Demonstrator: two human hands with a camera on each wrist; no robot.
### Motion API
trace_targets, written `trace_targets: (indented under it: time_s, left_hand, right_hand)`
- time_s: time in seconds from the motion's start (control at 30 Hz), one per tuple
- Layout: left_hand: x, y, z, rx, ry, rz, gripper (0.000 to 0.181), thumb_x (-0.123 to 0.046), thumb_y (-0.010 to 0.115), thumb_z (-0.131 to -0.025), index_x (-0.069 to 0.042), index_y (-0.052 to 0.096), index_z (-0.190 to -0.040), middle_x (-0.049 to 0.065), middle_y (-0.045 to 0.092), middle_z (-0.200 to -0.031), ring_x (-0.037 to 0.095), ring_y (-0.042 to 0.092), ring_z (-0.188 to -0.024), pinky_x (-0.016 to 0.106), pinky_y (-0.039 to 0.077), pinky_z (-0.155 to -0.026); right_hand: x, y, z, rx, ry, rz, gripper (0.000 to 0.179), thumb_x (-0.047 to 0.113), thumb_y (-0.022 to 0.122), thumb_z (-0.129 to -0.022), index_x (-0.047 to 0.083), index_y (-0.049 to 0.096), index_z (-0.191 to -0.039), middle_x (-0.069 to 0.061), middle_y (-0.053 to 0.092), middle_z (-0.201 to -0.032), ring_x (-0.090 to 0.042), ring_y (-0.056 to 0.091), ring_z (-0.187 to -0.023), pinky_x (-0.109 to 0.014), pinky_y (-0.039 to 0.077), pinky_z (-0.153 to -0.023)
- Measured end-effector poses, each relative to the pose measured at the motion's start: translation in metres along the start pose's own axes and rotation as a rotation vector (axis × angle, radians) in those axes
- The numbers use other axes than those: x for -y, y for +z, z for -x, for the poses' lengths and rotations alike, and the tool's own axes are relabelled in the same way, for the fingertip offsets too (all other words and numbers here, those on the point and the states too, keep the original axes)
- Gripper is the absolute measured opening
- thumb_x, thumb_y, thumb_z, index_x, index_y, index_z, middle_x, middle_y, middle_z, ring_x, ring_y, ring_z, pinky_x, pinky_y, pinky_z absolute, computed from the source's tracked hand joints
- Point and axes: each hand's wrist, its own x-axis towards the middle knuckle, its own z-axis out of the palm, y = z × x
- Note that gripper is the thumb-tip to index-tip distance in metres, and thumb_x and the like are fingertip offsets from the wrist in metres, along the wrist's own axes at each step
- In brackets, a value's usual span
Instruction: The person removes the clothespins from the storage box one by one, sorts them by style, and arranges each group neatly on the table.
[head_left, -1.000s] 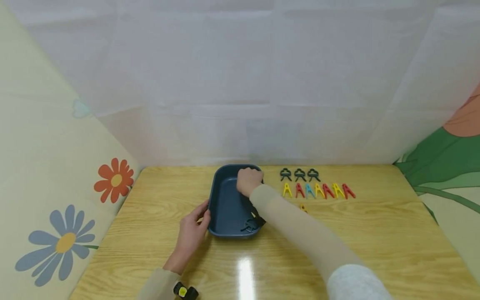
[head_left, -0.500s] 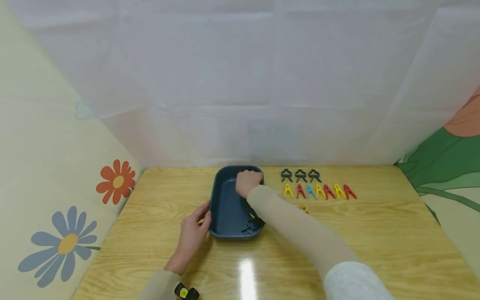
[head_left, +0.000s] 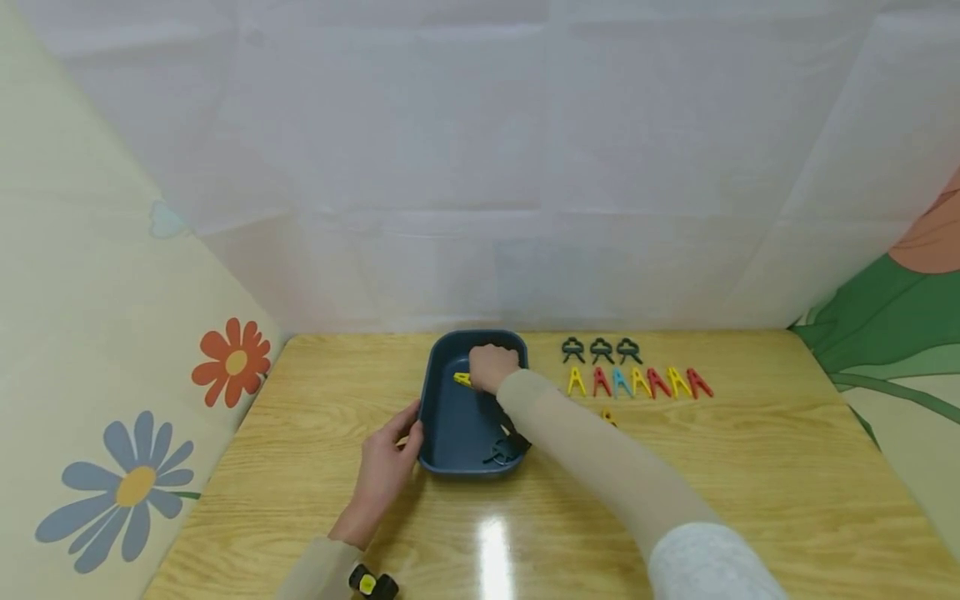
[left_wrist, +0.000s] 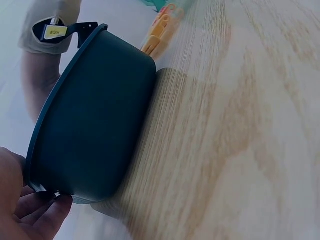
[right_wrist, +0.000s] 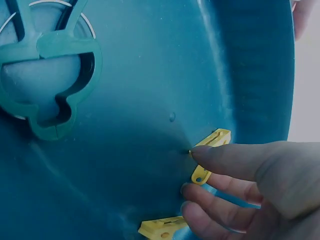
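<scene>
A dark blue plastic basin (head_left: 453,417) stands on the table. My left hand (head_left: 386,458) holds it at the left side, with fingers and thumb at the rim (left_wrist: 50,102) in the left wrist view. Inside the basin, my right hand (head_left: 492,368) pinches a yellow clothespin (right_wrist: 201,174) between thumb and fingers. A second yellow clothespin (right_wrist: 162,227) lies just below those fingers in the right wrist view. A dark green clip (right_wrist: 67,45) with a metal ring spring rests on the basin floor. My right forearm hides part of the basin's right side.
Right of the basin, several dark green clips (head_left: 602,350) form a row at the back. In front of them lies a row of yellow, red and blue clothespins (head_left: 621,383). One more yellow clothespin (head_left: 607,416) is partly hidden by the right sleeve. A white sheet hangs behind the table.
My right hand has shifted slightly left and down inside the basin. A yellow clothespin now shows at its left side. My left hand stays at the rim.
</scene>
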Motion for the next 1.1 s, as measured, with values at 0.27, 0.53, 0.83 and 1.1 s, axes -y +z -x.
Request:
trace_targets:
  time_s: [0.27,0.53,0.83,1.1]
  left_hand:
    - [0.002,0.003,-0.001,-0.008,0.015,0.004,0.039,-0.001,0.06,-0.102,0.005,0.062,-0.14,0.022,0.069,-0.129,0.033,0.07,-0.113,0.044,0.06,-0.088]
    - [0.001,0.002,0.0,-0.013,0.02,-0.002,0.038,-0.002,0.06,-0.103,0.004,0.062,-0.14,0.022,0.069,-0.129,0.034,0.07,-0.113,0.045,0.06,-0.087]
    - [0.004,0.004,0.002,-0.029,0.024,0.008,0.038,-0.001,0.06,-0.101,0.004,0.063,-0.139,0.022,0.069,-0.13,0.034,0.07,-0.112,0.044,0.061,-0.086]
    - [0.003,0.004,0.001,-0.037,0.034,0.014,0.038,-0.001,0.06,-0.102,0.004,0.063,-0.139,0.023,0.069,-0.13,0.036,0.071,-0.112,0.045,0.06,-0.086]
  right_hand:
    - [-0.005,-0.002,0.0,0.009,-0.053,-0.019,0.017,0.015,0.061,-0.104,0.012,0.07,-0.09,-0.006,0.067,-0.091,-0.021,0.05,-0.076,-0.039,0.042,-0.079]
    - [-0.01,-0.01,-0.004,0.013,-0.109,-0.112,0.041,0.008,0.062,-0.101,0.015,0.044,-0.065,0.001,0.029,-0.062,-0.015,0.024,-0.056,-0.03,0.028,-0.054]
    - [-0.016,-0.025,0.013,-0.026,-0.209,-0.157,0.02,0.015,0.075,-0.097,0.011,0.078,-0.116,-0.007,0.072,-0.12,-0.021,0.067,-0.096,-0.036,0.057,-0.086]
    - [-0.032,-0.04,0.029,-0.046,-0.292,-0.208,0.027,0.015,0.075,-0.097,0.007,0.075,-0.123,-0.008,0.072,-0.123,-0.024,0.066,-0.111,-0.037,0.055,-0.095]
